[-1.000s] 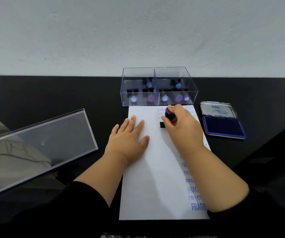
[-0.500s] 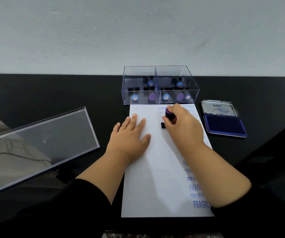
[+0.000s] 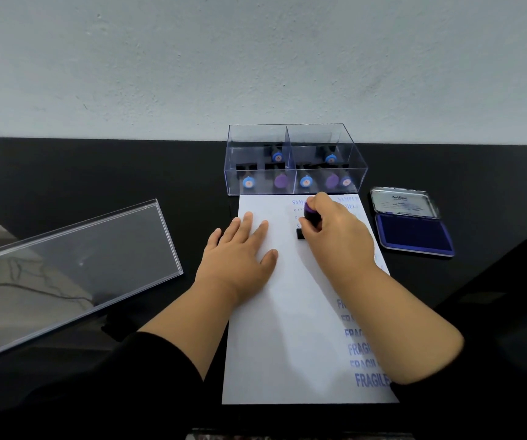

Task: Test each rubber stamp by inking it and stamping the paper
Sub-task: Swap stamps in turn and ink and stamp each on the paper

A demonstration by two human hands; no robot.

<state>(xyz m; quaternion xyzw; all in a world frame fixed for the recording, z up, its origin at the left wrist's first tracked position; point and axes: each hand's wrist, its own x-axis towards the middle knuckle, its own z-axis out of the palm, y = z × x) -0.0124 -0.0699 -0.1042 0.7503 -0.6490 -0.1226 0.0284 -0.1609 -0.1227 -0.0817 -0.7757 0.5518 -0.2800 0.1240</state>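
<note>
Fingers of the right hand (image 3: pixel 335 230) grip the purple-handled stamp (image 3: pixel 310 215), its black base pressed on the paper (image 3: pixel 287 312) near the top. Left hand (image 3: pixel 240 252) lies flat, pinning the sheet. Stamping is underway; next comes a straight lift, I'd judge, then the stamp box (image 3: pixel 295 160).

On the paper (image 3: pixel 290 328), near its right edge toward the bottom: "FRAGILE" stamped in blue several times, one under another, partly cut off by the right forearm. At the top of the paper: "SAMPLE" in light blue, partly covered by the right hand (image 3: pixel 335 233). On the open lid of the ink pad (image 3: pixel 403 206): "Artline"; smaller print below unreadable.
</note>
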